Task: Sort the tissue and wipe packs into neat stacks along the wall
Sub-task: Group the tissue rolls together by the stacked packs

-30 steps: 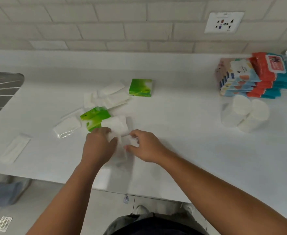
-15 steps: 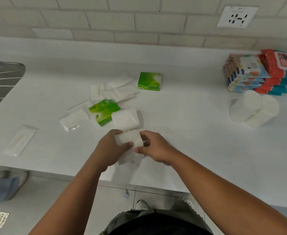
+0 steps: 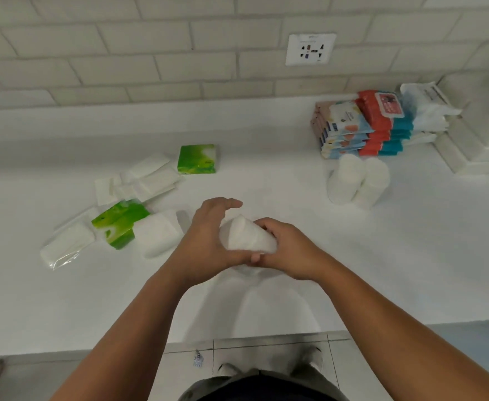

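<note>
Seen from above, a person stands at a white worktop point(image 3: 295, 285) against a tiled wall. A second ago both hands were down among the loose packs, pressing on a small white pack; now they have lifted it and brought it right and nearer the body. The left hand point(image 3: 208, 241) and right hand point(image 3: 286, 250) are together, both closed around the white tissue pack point(image 3: 247, 237), held just above the surface in the middle. That suggests one loose pack has been gathered and is on its way to a stack.

The pack is plain white, soft and squarish, and seems wrapped in clear film, though blur makes that uncertain.

To the left, other packs lie scattered: two green packs point(image 3: 120, 224) overlapping, flat white packs point(image 3: 148, 178) in a jumble, one white pack in a clear wrapper point(image 3: 67, 246). A single green pack point(image 3: 197, 158) lies nearer the wall. On the right by the wall stand neat stacks of coloured wipe packs point(image 3: 359, 127) and white packs point(image 3: 474, 137), with two white rolls point(image 3: 357, 180) in front. Much sorting remains.
</note>
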`<state>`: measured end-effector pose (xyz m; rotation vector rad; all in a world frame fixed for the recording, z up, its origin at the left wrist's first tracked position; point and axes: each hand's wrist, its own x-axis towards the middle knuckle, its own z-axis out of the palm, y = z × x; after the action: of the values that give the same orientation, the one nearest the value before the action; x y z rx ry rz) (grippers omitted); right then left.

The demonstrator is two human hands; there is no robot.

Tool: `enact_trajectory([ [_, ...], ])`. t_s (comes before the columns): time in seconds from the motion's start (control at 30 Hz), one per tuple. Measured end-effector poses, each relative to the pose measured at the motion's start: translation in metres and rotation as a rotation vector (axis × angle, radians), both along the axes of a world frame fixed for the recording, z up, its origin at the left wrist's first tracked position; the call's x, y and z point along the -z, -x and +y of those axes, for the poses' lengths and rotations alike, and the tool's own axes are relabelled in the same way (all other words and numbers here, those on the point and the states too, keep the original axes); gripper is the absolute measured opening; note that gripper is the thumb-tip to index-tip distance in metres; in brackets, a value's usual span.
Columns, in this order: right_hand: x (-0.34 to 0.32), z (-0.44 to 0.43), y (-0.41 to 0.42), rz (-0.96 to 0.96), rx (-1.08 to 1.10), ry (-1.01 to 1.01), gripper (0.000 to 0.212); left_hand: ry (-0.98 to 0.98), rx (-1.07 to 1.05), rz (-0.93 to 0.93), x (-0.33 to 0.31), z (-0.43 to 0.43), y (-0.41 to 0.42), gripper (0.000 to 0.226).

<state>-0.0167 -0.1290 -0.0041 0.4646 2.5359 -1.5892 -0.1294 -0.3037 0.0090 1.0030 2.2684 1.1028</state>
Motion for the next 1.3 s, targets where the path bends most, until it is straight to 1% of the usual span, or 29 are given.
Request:
enact_trajectory([
  [0.07, -0.001, 0.027, -0.019, -0.017, 0.032, 0.055, 0.058, 0.058, 0.095, -0.106, -0.002, 0.023, -0.004, 0.106],
  [0.13, 0.001, 0.055, -0.038, -0.026, 0.054, 0.129, 0.060, 0.095, 0.191, -0.226, -0.004, 0.048, -0.012, 0.106],
  [0.17, 0.002, 0.070, -0.048, -0.021, 0.063, 0.164, 0.061, 0.094, 0.240, -0.265, -0.005, 0.061, -0.017, 0.099],
  [0.23, 0.006, 0.098, -0.068, -0.010, 0.095, 0.223, 0.065, 0.052, 0.317, -0.307, -0.003, 0.089, -0.032, 0.076],
  [0.27, 0.007, 0.112, -0.077, -0.006, 0.117, 0.247, 0.066, 0.028, 0.326, -0.322, 0.000, 0.104, -0.040, 0.065],
  [0.33, 0.009, 0.136, -0.092, 0.003, 0.160, 0.286, 0.067, 0.000, 0.283, -0.333, 0.009, 0.128, -0.053, 0.055],
  [0.4, 0.014, 0.160, -0.104, 0.018, 0.207, 0.296, 0.067, 0.001, 0.221, -0.291, 0.021, 0.156, -0.065, 0.054],
  [0.47, 0.021, 0.182, -0.112, 0.044, 0.288, 0.271, 0.061, 0.003, 0.142, -0.219, 0.031, 0.184, -0.079, 0.056],
  [0.53, 0.027, 0.197, -0.116, 0.068, 0.394, 0.174, 0.055, -0.001, 0.063, -0.142, 0.036, 0.210, -0.092, 0.055],
  [0.6, 0.034, 0.208, -0.116, 0.084, 0.510, 0.071, 0.050, 0.025, -0.015, -0.041, 0.038, 0.232, -0.104, 0.048],
  [0.63, 0.036, 0.211, -0.115, 0.091, 0.557, 0.063, 0.046, 0.052, -0.057, 0.008, 0.039, 0.242, -0.110, 0.042],
  [0.7, 0.041, 0.215, -0.114, 0.095, 0.589, 0.129, 0.035, 0.110, -0.147, 0.044, 0.041, 0.256, -0.119, 0.034],
  [0.77, 0.043, 0.216, -0.112, 0.079, 0.569, 0.216, 0.028, 0.116, -0.212, 0.019, 0.047, 0.265, -0.127, 0.039],
  [0.8, 0.042, 0.216, -0.111, 0.068, 0.562, 0.241, 0.028, 0.111, -0.238, 0.006, 0.050, 0.269, -0.130, 0.044],
  [0.9, 0.042, 0.219, -0.109, 0.054, 0.558, 0.253, 0.035, 0.114, -0.292, 0.000, 0.055, 0.276, -0.137, 0.060],
  [0.97, 0.042, 0.220, -0.108, 0.041, 0.531, 0.236, 0.045, 0.129, -0.307, 0.006, 0.054, 0.279, -0.137, 0.065],
  [1.03, 0.042, 0.223, -0.106, 0.030, 0.521, 0.163, 0.055, 0.148, -0.301, 0.007, 0.053, 0.279, -0.136, 0.069],
  [1.13, 0.036, 0.225, -0.103, 0.039, 0.563, -0.027, 0.047, 0.171, -0.228, -0.004, 0.050, 0.274, -0.132, 0.084],
  [1.2, 0.027, 0.220, -0.101, 0.117, 0.638, -0.185, 0.042, 0.149, -0.158, -0.007, 0.042, 0.266, -0.126, 0.094],
  [1.27, 0.015, 0.211, -0.095, 0.246, 0.681, -0.295, 0.034, 0.114, -0.099, 0.012, 0.032, 0.251, -0.115, 0.093],
  [1.3, 0.009, 0.205, -0.090, 0.301, 0.668, -0.329, 0.030, 0.089, -0.081, 0.031, 0.027, 0.241, -0.108, 0.090],
])
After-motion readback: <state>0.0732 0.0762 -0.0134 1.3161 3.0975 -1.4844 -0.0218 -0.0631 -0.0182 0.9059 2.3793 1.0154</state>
